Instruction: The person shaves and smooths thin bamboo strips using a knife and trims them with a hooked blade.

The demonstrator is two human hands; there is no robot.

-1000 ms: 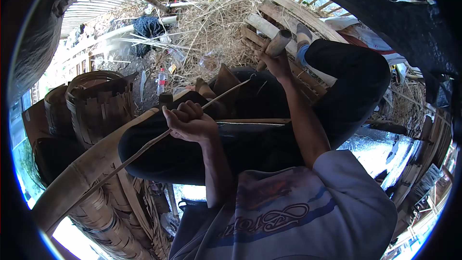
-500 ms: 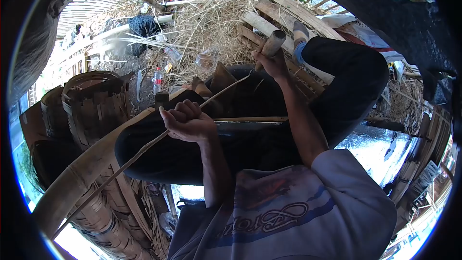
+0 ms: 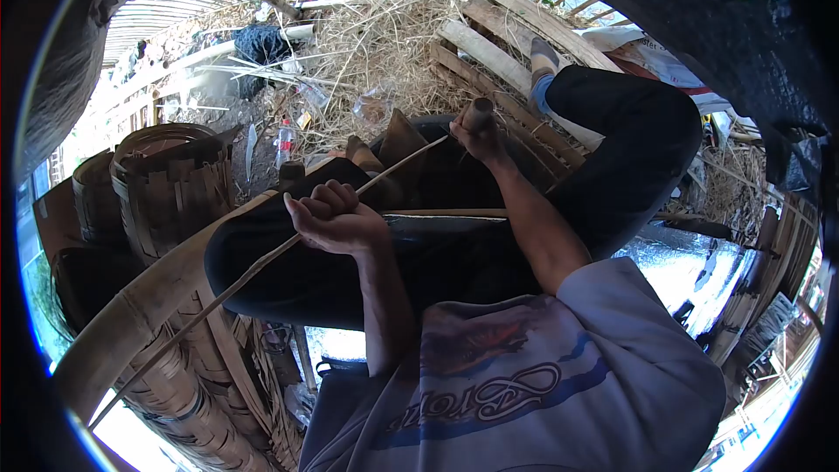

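My left hand (image 3: 339,220) is closed palm-up around a long thin bamboo strip (image 3: 258,267). The strip slants from the lower left, past my bent knee, up to my other hand. My right hand (image 3: 482,142) grips a wooden-handled tool (image 3: 477,114), its round butt end pointing up at the camera. What the tool's working end looks like is hidden beneath the fist. The strip's upper end meets the right fist at its near side; whether the tool touches it I cannot tell.
A thick bamboo pole (image 3: 144,301) lies beside my knee on the left. Behind it stand several woven bamboo baskets (image 3: 170,201). Straw (image 3: 384,44) covers the ground ahead, with a plastic bottle (image 3: 285,142) close by. Wooden planks (image 3: 489,52) lie at the upper right.
My right hand has moved down and left, nearer my body, and the tool's handle now tips toward the camera. My left hand has stayed almost in place on the strip.
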